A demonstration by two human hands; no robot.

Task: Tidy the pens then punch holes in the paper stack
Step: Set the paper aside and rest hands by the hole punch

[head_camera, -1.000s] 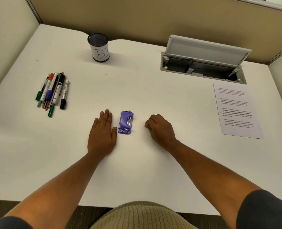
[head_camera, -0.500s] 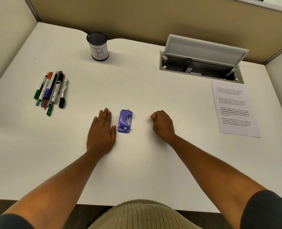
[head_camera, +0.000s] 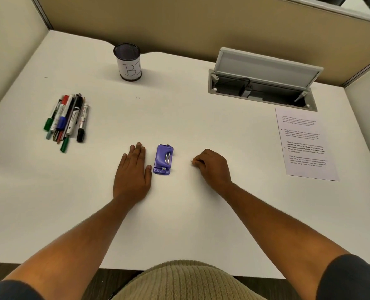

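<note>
Purple hole punch (head_camera: 163, 159) lies between a flat, straight-fingered left hand (head_camera: 133, 174) and a curled right hand (head_camera: 213, 167) holding nothing. Pens (head_camera: 68, 121) lie loose at ten o'clock, paper (head_camera: 305, 144) at three; grabbed carelessly, pens could roll away.

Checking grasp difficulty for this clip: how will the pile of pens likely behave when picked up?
The pens are round-barrelled and lie loose, side by side, so some would probably roll apart if nudged. They look stiff and light. Being many and of unequal length, they may slip from a single grasp; neither hand touches them yet.
</note>
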